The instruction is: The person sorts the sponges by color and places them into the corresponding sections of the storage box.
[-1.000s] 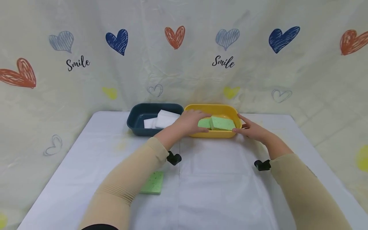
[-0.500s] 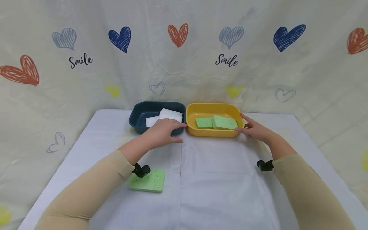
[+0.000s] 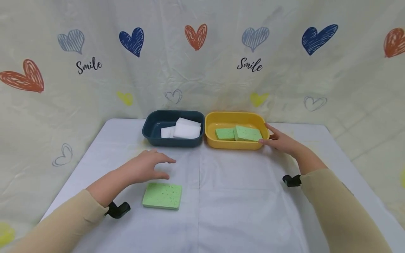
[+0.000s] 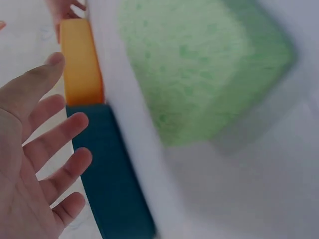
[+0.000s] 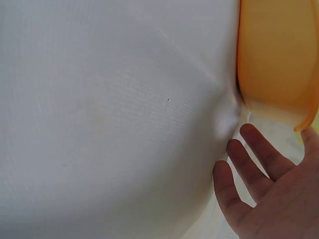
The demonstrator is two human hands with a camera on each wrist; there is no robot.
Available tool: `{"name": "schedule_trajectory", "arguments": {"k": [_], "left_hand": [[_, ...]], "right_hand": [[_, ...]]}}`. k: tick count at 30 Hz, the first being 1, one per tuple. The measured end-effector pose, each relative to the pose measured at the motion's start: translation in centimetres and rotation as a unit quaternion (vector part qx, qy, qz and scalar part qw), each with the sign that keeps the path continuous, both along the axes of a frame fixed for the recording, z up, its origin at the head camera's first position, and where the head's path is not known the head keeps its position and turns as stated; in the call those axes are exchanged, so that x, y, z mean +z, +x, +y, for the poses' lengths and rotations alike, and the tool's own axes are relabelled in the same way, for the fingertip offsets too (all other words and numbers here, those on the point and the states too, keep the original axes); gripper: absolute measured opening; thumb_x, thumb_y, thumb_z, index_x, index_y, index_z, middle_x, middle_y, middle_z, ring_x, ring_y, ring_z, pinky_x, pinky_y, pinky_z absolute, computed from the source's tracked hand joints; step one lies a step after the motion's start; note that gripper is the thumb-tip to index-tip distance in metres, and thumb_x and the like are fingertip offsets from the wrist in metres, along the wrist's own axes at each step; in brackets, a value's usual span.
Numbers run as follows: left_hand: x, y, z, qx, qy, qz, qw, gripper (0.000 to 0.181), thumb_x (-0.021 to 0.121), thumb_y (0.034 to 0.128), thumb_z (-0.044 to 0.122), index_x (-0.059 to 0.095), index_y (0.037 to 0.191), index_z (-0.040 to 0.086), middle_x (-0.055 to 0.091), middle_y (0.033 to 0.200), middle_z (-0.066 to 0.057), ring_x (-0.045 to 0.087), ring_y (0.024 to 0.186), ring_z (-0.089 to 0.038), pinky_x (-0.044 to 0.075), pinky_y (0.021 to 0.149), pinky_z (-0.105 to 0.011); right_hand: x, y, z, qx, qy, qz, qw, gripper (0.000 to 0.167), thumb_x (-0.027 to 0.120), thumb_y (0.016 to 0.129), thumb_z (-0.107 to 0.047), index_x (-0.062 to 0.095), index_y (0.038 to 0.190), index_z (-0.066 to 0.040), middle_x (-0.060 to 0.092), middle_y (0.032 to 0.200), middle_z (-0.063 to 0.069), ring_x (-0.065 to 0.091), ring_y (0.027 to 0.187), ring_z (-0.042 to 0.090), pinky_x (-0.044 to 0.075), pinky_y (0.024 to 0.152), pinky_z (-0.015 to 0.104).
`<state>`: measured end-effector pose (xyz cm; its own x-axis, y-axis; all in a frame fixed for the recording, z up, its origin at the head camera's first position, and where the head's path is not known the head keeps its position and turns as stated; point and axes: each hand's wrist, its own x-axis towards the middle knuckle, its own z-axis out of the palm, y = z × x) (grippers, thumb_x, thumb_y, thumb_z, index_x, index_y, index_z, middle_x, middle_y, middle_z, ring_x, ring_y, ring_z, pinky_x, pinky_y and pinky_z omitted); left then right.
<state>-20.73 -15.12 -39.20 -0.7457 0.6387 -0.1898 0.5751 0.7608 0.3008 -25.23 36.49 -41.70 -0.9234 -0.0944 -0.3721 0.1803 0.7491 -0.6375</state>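
Note:
My left hand (image 3: 142, 167) hovers over the table just behind a green speckled sponge (image 3: 162, 195), its fingers spread and holding nothing. In the left wrist view that sponge (image 4: 184, 64) looks large and blurred, apart from the hand (image 4: 30, 164). My right hand (image 3: 280, 140) is at the right end of a yellow bin (image 3: 234, 144), with thumb and a finger touching its corner. The right wrist view has the fingers (image 5: 259, 149) fairly straight beside the bin wall (image 5: 279, 59). Two green sponges (image 3: 247, 133) lie inside the yellow bin, one overlapping the other.
A dark blue bin (image 3: 172, 142) stands against the yellow bin's left side, with several white sponge-like blocks (image 3: 187, 130) in it. Both are at the back of a table with a white cloth (image 3: 234, 203), before a curtain (image 3: 215, 80) printed with hearts.
My left hand has drawn back from the yellow bin, past the front of the blue bin, leftward and nearer the body to the loose sponge. The right hand has stayed at the yellow bin.

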Motion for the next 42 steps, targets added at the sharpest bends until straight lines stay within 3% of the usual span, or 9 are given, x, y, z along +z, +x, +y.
{"name": "schedule_trajectory", "arguments": {"k": [8,16,23,30,37,42], "left_hand": [[-1.3,3.1,-3.5,0.021,-0.007,-0.028,0.9994,0.049,0.082,0.0805,0.039,0.069,0.127,0.030,0.065,0.125,0.014,0.055,0.116,-0.020,0.043,0.096,-0.047],[-2.3,4.6,-5.5,0.020,0.021,-0.059,0.9978,0.055,0.083,0.0779,0.040,0.066,0.130,0.035,0.063,0.131,0.010,0.054,0.124,-0.025,0.042,0.100,-0.053],[-2.8,5.2,-5.8,0.016,0.008,-0.081,0.9965,0.066,0.086,0.0738,0.040,0.062,0.135,0.038,0.057,0.138,0.004,0.049,0.130,-0.030,0.039,0.103,-0.058],[-2.6,5.4,-5.9,-0.002,0.009,-0.072,0.9973,0.071,0.087,0.0734,0.034,0.059,0.138,0.037,0.057,0.138,0.000,0.050,0.129,-0.032,0.039,0.101,-0.059],[-3.0,5.0,-5.9,0.002,0.011,-0.055,0.9984,0.065,0.085,0.0760,0.036,0.060,0.136,0.041,0.059,0.135,0.006,0.052,0.125,-0.025,0.040,0.099,-0.055],[-2.4,4.4,-5.8,0.007,0.046,-0.042,0.9980,0.060,0.082,0.0801,0.039,0.060,0.136,0.039,0.059,0.134,0.006,0.052,0.126,-0.025,0.038,0.099,-0.057]], "right_hand": [[0.1,0.0,0.0,0.005,0.005,0.005,1.0000,0.113,0.062,0.082,-0.072,-0.011,0.159,-0.031,0.035,0.146,0.033,0.044,0.125,0.045,0.032,0.108,0.064],[0.1,-0.1,-0.2,-0.006,-0.003,-0.001,1.0000,0.114,0.063,0.081,-0.072,-0.010,0.159,-0.031,0.033,0.147,0.033,0.043,0.125,0.044,0.032,0.108,0.063],[-0.1,0.0,-0.2,-0.008,0.001,0.002,1.0000,0.116,0.063,0.079,-0.074,-0.009,0.159,-0.030,0.034,0.146,0.033,0.043,0.124,0.044,0.032,0.108,0.064],[0.0,0.1,-0.3,-0.013,-0.001,-0.006,0.9999,0.118,0.064,0.078,-0.075,-0.010,0.159,-0.030,0.034,0.146,0.032,0.042,0.125,0.045,0.032,0.109,0.064],[-0.1,0.1,0.0,-0.009,-0.001,-0.001,1.0000,0.113,0.063,0.083,-0.071,-0.010,0.159,-0.031,0.033,0.148,0.033,0.042,0.126,0.045,0.031,0.108,0.065],[-0.3,0.0,0.2,-0.012,0.004,-0.001,0.9999,0.112,0.064,0.083,-0.070,-0.009,0.159,-0.032,0.034,0.147,0.033,0.042,0.126,0.045,0.032,0.107,0.065]]}}
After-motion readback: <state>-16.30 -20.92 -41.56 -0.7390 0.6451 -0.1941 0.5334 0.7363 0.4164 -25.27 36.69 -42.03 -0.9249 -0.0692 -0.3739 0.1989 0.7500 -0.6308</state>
